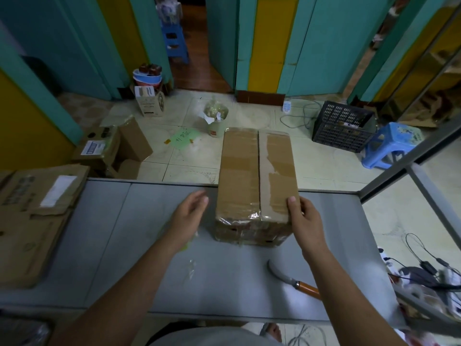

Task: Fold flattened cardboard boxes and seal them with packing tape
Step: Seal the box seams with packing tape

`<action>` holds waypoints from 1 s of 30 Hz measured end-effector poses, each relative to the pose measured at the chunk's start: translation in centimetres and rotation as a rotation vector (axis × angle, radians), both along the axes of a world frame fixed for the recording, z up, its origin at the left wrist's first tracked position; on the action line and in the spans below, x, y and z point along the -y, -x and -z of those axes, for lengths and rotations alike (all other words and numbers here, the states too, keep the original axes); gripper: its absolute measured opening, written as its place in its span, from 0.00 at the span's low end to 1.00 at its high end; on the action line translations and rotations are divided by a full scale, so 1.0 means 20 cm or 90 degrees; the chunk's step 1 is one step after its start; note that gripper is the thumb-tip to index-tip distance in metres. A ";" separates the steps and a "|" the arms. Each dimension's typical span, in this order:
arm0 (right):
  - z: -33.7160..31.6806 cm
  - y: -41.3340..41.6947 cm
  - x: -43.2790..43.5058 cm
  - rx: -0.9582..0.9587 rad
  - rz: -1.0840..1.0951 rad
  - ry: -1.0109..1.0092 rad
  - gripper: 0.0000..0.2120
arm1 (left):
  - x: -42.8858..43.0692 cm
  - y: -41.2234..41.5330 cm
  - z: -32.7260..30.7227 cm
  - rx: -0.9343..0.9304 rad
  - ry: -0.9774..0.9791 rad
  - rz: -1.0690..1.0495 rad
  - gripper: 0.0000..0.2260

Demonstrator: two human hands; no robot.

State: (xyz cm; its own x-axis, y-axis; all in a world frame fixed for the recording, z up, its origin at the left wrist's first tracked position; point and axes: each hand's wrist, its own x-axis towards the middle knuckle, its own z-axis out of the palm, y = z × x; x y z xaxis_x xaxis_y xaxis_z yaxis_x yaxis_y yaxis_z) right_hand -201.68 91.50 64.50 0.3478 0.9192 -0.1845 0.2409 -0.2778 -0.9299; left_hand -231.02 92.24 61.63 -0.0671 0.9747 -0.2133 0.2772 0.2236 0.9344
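A long cardboard box (249, 176) stands on the grey table (149, 245), its two top flaps closed along a centre seam, with old tape patches and clear tape crumpled over the near end. My right hand (303, 216) grips the box's near right corner, thumb on the top face. My left hand (190, 213) hovers just left of the box with fingers relaxed, holding nothing and apart from the cardboard. No tape roll is visible.
A stack of flattened cardboard boxes (32, 216) lies on the table's left end. A knife with an orange handle (294, 280) lies near the front right. Beyond the far edge, the floor holds boxes (117, 151), a black crate (341, 126) and a blue stool (391, 146).
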 end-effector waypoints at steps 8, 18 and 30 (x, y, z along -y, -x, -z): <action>-0.02 -0.01 0.00 0.037 -0.035 -0.005 0.25 | 0.22 0.34 0.37 -0.539 0.018 0.204 0.21; -0.06 -0.03 0.02 0.069 -0.061 -0.012 0.30 | 0.28 0.41 0.24 -0.541 -0.189 0.152 0.14; -0.58 0.24 0.10 0.211 -0.358 -0.313 0.26 | 0.31 0.16 -0.70 -0.500 -0.450 0.255 0.08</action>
